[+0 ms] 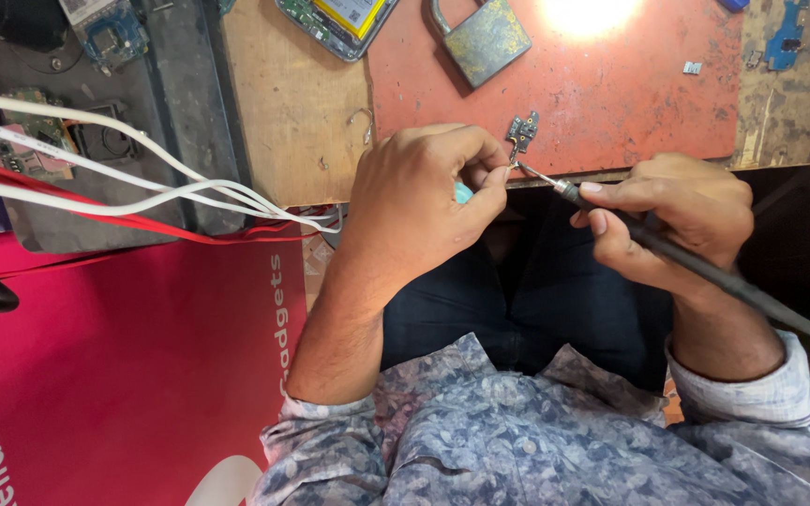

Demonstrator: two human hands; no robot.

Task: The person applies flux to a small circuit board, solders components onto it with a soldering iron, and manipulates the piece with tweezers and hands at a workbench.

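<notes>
Head view: our right hand (672,225) is wrapped in a pen hold around the soldering iron (696,267), thumb and forefinger pinched narrow near the front of the dark handle. Long axis of the iron runs from lower right, past our wrist, up-left to the fine tip, which ends just below the small metal part (521,131) at the front edge of the red mat (649,94). So the part lies up-left of that grip, along the iron's own line, tip near or touching it; we cannot tell which.

Our left hand (428,201) is closer to the part, fingers curled tight with thumb and forefinger pinched on something thin at the tip; what it is stays hidden. A bit of teal shows under that palm.

Further out: brass padlock (480,39) and an opened phone (339,21) at the top of the bench, white cables (142,178) running off to the left, lamp glare at top.
</notes>
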